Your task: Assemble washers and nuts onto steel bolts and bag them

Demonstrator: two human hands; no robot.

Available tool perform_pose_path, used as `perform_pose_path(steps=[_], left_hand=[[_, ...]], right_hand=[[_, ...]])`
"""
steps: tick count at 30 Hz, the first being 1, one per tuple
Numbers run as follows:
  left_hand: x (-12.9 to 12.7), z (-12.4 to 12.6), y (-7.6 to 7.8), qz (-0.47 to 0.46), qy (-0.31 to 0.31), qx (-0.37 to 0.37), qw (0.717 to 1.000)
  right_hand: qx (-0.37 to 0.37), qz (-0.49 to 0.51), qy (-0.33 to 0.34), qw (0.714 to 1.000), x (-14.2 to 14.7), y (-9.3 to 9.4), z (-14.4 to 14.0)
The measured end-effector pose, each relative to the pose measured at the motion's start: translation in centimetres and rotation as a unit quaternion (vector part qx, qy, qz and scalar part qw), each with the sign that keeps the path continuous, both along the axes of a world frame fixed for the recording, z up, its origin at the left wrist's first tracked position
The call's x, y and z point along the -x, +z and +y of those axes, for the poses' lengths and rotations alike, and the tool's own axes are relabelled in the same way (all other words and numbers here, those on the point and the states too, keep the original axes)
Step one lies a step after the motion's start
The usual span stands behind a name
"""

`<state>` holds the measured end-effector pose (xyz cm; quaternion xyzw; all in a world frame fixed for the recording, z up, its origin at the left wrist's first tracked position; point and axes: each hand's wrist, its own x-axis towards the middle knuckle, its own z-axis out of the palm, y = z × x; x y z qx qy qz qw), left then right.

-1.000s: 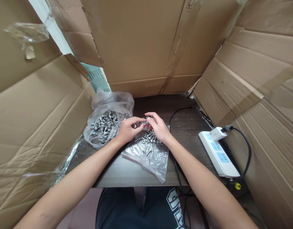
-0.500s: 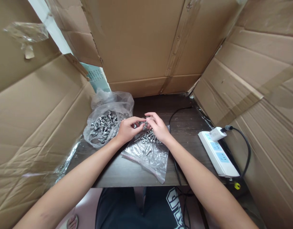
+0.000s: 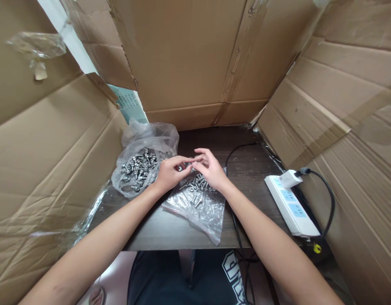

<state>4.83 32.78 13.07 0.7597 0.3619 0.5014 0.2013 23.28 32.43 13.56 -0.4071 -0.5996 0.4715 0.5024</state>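
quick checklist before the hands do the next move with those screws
1. Both hands meet over the flat bag: left hand and right hand are fingertip to fingertip above the flat clear bag. Ok.
2. A small metal part in the grip: too small and hidden by fingers to make out. Cannot tell.
3. Loose screws within reach: they lie on the flat bag right under the hands. Ok.
4. Open bag of screws: sits just left of the left hand, mouth open. Ok.
5. Black cable: runs along the flat bag's right edge, close to the right forearm. Not ok.
6. Power strip: apart from the hands, at the table's right side. Ok.
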Motion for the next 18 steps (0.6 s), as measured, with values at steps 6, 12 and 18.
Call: perform_pose_path(steps=[6,12,18], left_hand=[[-0.14,0.01,-0.05,-0.012,0.005,0.002,1.0],[-0.1,0.09,0.01,-0.025,0.012,0.011,1.0],[-0.08,-0.01,0.06,-0.009,0.014,0.008,1.0]], right_hand=[[0.014,0.003,0.015,1.0,-0.08,-0.06,0.09],[-0.025,-0.01,0.01,1.0,-0.09,-0.4,0.13],[0.027,0.005,0.021,0.999,-0.04,-0.12,0.19]])
